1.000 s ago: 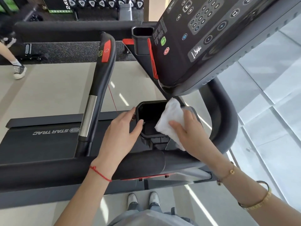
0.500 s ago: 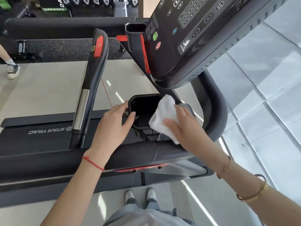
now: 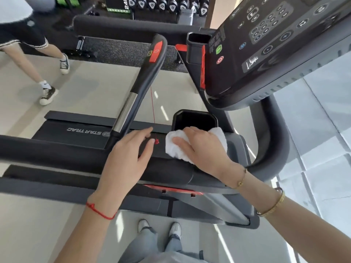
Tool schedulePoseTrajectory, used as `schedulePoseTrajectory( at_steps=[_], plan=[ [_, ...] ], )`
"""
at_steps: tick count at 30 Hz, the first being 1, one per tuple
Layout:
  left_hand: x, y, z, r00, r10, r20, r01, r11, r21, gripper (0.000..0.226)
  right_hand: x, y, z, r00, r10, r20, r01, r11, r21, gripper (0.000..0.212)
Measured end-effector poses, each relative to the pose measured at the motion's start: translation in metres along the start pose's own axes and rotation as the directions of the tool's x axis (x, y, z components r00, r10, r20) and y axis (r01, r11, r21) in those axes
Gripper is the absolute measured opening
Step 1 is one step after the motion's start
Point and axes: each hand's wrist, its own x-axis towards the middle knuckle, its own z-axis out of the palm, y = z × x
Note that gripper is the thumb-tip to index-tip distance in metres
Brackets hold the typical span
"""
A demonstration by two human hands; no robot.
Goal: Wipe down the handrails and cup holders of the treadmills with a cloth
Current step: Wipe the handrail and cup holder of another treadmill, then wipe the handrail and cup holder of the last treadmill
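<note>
A black cup holder (image 3: 195,121) sits below the treadmill console (image 3: 266,46). My right hand (image 3: 205,149) presses a white cloth (image 3: 175,150) flat on the near rim and outer side of that cup holder, fingers spread over it. My left hand (image 3: 129,154) hovers open just left of the cloth, over the black front handrail (image 3: 57,154), holding nothing. A second cup holder (image 3: 197,47) stands at the far side of the console. A side handrail (image 3: 144,80) with a red button and chrome band runs away from me.
A person in dark sneakers (image 3: 47,94) walks across the floor at the left. A red safety cord with clip (image 3: 156,141) hangs by my left fingers. The curved right handrail (image 3: 273,141) bends round toward tiled floor. Dumbbell racks (image 3: 163,4) line the back.
My right hand drew the cloth out of the cup holder's inside onto its near rim. My left hand let go of the cup holder's left edge and opened. The person at the left walked closer.
</note>
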Motion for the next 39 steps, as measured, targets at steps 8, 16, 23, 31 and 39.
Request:
schedulePoseTrajectory(
  at_steps=[8, 16, 23, 31, 39],
  plan=[
    [-0.040, -0.016, -0.038, 0.978, -0.052, -0.201, 0.067, 0.996, 0.066, 0.033, -0.005, -0.052, -0.011, 0.940, -0.184, -0.287, 0.243, 0.952, 0.184, 0.033],
    [-0.111, -0.061, -0.100, 0.911, -0.216, -0.353, 0.260, 0.962, 0.083, 0.034, 0.007, -0.125, 0.022, 0.891, -0.439, -0.119, 0.447, 0.893, 0.052, 0.029],
    [-0.198, -0.125, -0.169, 0.827, -0.344, -0.445, 0.430, 0.896, 0.107, 0.033, 0.001, -0.238, 0.061, 0.778, -0.599, -0.191, 0.621, 0.779, 0.088, 0.034],
    [-0.309, -0.205, -0.254, 0.733, -0.418, -0.537, 0.570, 0.808, 0.149, 0.029, -0.023, -0.374, 0.126, 0.752, -0.658, -0.051, 0.642, 0.711, 0.289, 0.025],
    [-0.374, -0.262, -0.304, 0.624, -0.553, -0.553, 0.692, 0.719, 0.062, 0.030, -0.030, -0.470, 0.175, 0.723, -0.689, 0.044, 0.624, 0.679, 0.385, 0.033]
  ],
)
